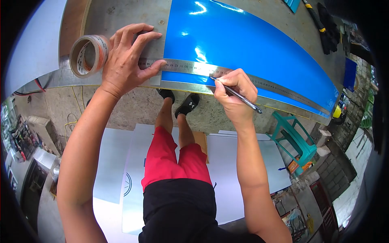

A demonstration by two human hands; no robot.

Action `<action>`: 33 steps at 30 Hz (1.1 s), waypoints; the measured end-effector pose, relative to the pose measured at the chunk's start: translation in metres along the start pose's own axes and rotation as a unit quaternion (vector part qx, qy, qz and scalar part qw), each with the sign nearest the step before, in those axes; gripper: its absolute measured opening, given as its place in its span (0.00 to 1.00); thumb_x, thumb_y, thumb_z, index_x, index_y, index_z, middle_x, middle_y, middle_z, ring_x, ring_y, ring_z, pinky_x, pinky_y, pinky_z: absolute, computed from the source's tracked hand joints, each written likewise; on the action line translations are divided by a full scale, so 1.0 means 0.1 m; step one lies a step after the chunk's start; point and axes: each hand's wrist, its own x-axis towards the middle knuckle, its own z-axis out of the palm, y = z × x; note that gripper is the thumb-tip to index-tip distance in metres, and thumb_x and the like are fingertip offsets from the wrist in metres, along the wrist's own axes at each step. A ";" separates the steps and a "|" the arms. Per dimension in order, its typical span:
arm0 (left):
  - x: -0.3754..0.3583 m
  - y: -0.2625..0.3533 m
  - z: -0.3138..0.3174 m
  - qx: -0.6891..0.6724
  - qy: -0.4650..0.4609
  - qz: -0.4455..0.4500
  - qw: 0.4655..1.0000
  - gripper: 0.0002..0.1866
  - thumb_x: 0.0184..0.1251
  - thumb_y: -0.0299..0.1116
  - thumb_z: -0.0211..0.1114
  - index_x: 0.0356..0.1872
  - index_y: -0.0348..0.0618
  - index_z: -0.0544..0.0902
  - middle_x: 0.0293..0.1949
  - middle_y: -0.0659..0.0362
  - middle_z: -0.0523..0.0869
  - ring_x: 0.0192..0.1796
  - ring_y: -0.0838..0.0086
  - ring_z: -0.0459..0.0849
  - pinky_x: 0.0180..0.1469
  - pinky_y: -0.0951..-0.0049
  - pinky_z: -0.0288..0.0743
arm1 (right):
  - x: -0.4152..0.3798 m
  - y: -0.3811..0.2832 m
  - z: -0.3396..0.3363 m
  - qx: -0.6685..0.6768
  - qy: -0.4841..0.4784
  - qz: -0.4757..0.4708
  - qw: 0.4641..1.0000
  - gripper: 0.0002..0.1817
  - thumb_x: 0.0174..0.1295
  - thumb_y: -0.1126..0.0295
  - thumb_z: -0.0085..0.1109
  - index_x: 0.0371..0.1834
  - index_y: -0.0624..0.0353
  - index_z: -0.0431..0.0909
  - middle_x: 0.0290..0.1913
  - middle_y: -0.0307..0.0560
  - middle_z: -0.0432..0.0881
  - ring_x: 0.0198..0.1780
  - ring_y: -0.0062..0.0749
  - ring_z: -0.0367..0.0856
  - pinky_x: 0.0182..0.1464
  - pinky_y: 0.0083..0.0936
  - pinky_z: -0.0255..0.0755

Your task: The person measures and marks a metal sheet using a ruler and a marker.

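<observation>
My left hand (127,56) is spread on the bench, its thumb on the end of a long steel ruler (194,67) and its fingers apart. Against the outer side of that hand stands a roll of tape (83,60), with printing inside its core. The ruler lies lengthwise across a glossy blue sheet (231,34), near the sheet's close edge. In my right hand (240,91) is a dark pen (245,99), gripped between thumb and fingers. Its tip meets the blue sheet at or just beside the ruler's near edge; exact contact is hard to tell.
The metal bench (121,12) has a narrow front edge close to my body. A black-and-yellow tool (314,18) lies at the far right. Behind me are a green plastic stool (298,139) and large pale sheets (225,174) on the floor.
</observation>
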 end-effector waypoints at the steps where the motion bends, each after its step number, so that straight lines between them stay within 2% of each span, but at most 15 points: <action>1: 0.00 0.00 0.00 0.000 0.000 0.001 1.000 0.36 0.60 0.55 0.82 0.69 0.64 0.80 0.70 0.63 0.76 0.74 0.58 0.72 0.77 0.52 0.68 | 0.00 0.00 0.00 0.006 0.000 -0.001 1.000 0.10 0.58 0.85 0.76 0.33 0.64 0.82 0.34 0.44 0.84 0.33 0.24 0.84 0.34 0.21 0.78; 3: -0.01 -0.01 -0.01 -0.004 -0.016 -0.002 1.000 0.37 0.59 0.48 0.82 0.71 0.60 0.79 0.72 0.59 0.76 0.75 0.56 0.71 0.80 0.50 0.65 | 0.00 0.00 0.01 0.012 0.002 -0.003 1.000 0.10 0.57 0.85 0.76 0.33 0.64 0.82 0.33 0.44 0.84 0.33 0.24 0.84 0.34 0.21 0.78; 19: 0.00 0.02 -0.03 -0.004 -0.012 0.001 1.000 0.37 0.57 0.45 0.83 0.70 0.58 0.80 0.71 0.57 0.77 0.74 0.54 0.72 0.77 0.50 0.67 | -0.02 0.01 0.01 0.007 -0.002 -0.004 1.000 0.09 0.57 0.84 0.77 0.33 0.63 0.83 0.33 0.45 0.84 0.34 0.28 0.85 0.34 0.23 0.79; 21: 0.01 0.01 -0.03 -0.001 -0.016 -0.003 1.000 0.37 0.60 0.56 0.81 0.70 0.64 0.80 0.70 0.61 0.75 0.75 0.58 0.71 0.79 0.52 0.66 | -0.02 0.01 0.00 0.008 -0.004 0.000 1.000 0.09 0.57 0.84 0.77 0.33 0.63 0.83 0.34 0.45 0.84 0.34 0.28 0.85 0.34 0.23 0.79; 22: 0.01 0.01 -0.04 0.000 -0.017 -0.003 1.000 0.37 0.60 0.56 0.81 0.70 0.64 0.80 0.70 0.61 0.75 0.75 0.58 0.71 0.79 0.52 0.66 | -0.01 0.00 0.01 0.005 -0.004 -0.002 1.000 0.09 0.57 0.84 0.76 0.33 0.63 0.83 0.34 0.45 0.84 0.34 0.28 0.85 0.34 0.23 0.78; 24: 0.01 0.02 -0.05 -0.007 -0.013 0.003 1.000 0.37 0.57 0.45 0.83 0.70 0.57 0.80 0.71 0.56 0.76 0.74 0.53 0.72 0.77 0.49 0.67 | -0.01 -0.01 0.01 0.003 -0.004 -0.004 1.000 0.09 0.57 0.85 0.76 0.33 0.63 0.83 0.34 0.45 0.84 0.34 0.28 0.85 0.34 0.23 0.78; 25: 0.01 0.02 -0.05 -0.006 -0.013 0.004 1.000 0.37 0.57 0.45 0.83 0.70 0.57 0.80 0.71 0.56 0.76 0.74 0.53 0.72 0.77 0.49 0.67 | -0.01 -0.01 0.01 0.003 -0.005 -0.004 1.000 0.09 0.56 0.85 0.76 0.33 0.63 0.83 0.34 0.45 0.84 0.34 0.28 0.85 0.34 0.23 0.78; 27: 0.01 0.02 -0.05 -0.007 -0.016 -0.005 1.000 0.36 0.60 0.54 0.81 0.70 0.64 0.80 0.70 0.61 0.75 0.75 0.57 0.72 0.78 0.51 0.66 | -0.01 0.00 0.01 0.004 -0.004 -0.004 1.000 0.09 0.56 0.85 0.76 0.33 0.63 0.83 0.33 0.45 0.84 0.34 0.28 0.84 0.33 0.23 0.78; 33: 0.01 0.02 -0.04 -0.006 -0.022 -0.008 1.000 0.36 0.60 0.54 0.81 0.70 0.63 0.80 0.71 0.60 0.75 0.74 0.56 0.72 0.77 0.50 0.68 | -0.02 0.00 0.02 -0.004 0.000 -0.007 1.000 0.10 0.56 0.84 0.76 0.33 0.63 0.83 0.33 0.45 0.84 0.33 0.29 0.84 0.32 0.23 0.77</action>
